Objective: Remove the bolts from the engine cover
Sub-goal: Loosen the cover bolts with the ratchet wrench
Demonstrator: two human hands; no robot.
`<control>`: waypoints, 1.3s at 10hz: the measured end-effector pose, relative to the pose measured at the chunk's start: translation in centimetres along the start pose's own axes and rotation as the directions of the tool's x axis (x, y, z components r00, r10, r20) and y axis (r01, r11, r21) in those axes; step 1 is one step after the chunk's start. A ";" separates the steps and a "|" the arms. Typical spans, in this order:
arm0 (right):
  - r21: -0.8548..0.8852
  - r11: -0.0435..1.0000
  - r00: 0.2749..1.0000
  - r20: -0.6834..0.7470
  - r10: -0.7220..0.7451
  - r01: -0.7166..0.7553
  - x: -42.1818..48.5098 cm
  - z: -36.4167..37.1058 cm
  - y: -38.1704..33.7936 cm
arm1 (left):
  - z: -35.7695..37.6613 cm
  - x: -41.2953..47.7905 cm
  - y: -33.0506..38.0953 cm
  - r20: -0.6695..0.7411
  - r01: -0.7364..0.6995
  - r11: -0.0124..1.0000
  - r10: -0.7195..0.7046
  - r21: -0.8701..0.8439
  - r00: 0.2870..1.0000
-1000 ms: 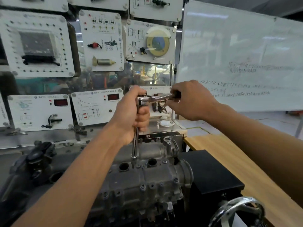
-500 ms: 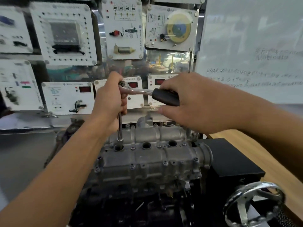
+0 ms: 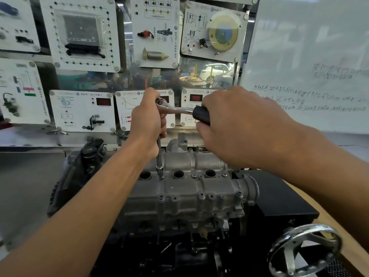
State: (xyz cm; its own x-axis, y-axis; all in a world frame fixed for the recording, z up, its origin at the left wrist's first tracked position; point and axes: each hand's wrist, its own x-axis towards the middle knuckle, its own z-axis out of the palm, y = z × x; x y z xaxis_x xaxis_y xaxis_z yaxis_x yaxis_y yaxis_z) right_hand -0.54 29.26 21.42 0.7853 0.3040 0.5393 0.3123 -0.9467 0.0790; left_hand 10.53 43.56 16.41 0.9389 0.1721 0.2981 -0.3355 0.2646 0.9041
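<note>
Presently left hand (image 3: 147, 122) is gripping extension (image 3: 159, 154), right hand (image 3: 241, 126) is gripping ratchet handle (image 3: 200, 115); bolts (image 3: 161, 198), likely stiff, are needing socket (image 3: 160, 172) seated squarely.

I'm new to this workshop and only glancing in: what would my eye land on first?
Two bare hands at centre: the left hand grips the head end of a chrome ratchet wrench with a black handle, the right hand holds that handle. Its extension bar runs down to the grey cast-metal engine cover below. A shiny spoked handwheel sits at lower right.
</note>
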 end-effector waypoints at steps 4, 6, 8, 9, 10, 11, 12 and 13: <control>0.027 1.000 1.000 -0.014 0.009 -0.009 0.5 0.7 1.5 | 1.0 0.6 0.0 0.073 0.003 0.999 -0.007 0.053 0.997; 0.056 0.998 1.000 -0.018 0.015 -0.014 0.6 1.0 1.6 | 1.1 0.9 0.0 0.078 -0.016 0.998 0.011 0.063 0.997; 0.110 0.994 1.000 0.015 0.021 -0.023 0.8 1.3 1.8 | 0.8 1.0 0.1 0.070 -0.014 0.997 0.009 0.082 0.998; 0.098 0.995 0.999 0.015 0.032 -0.034 0.8 1.3 1.8 | 0.9 1.0 0.2 0.050 -0.009 0.996 0.004 0.086 0.999; 0.095 0.994 0.999 0.013 0.051 -0.052 0.8 1.3 1.7 | 0.9 0.8 0.2 0.049 -0.012 0.996 0.008 0.084 0.999; 0.081 0.995 0.997 -0.026 0.066 -0.064 0.6 1.3 1.6 | 0.8 0.4 0.1 0.055 -0.002 0.997 -0.002 0.078 0.998; 0.086 0.995 0.999 0.007 0.052 -0.052 0.4 0.8 1.3 | 0.9 0.0 -0.1 0.053 0.017 0.997 -0.021 0.069 0.998; 0.112 0.992 0.998 0.039 0.049 -0.053 0.3 0.7 1.4 | 0.8 0.0 0.0 0.046 -0.004 0.997 0.001 0.076 0.999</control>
State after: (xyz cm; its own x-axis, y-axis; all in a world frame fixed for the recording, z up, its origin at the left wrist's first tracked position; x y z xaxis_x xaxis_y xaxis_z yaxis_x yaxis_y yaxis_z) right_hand 0.56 28.10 21.10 0.8197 0.2612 0.5097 0.3282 -0.9436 -0.0442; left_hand 10.60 42.77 16.63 0.9412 0.1281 0.3126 -0.3327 0.1907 0.9235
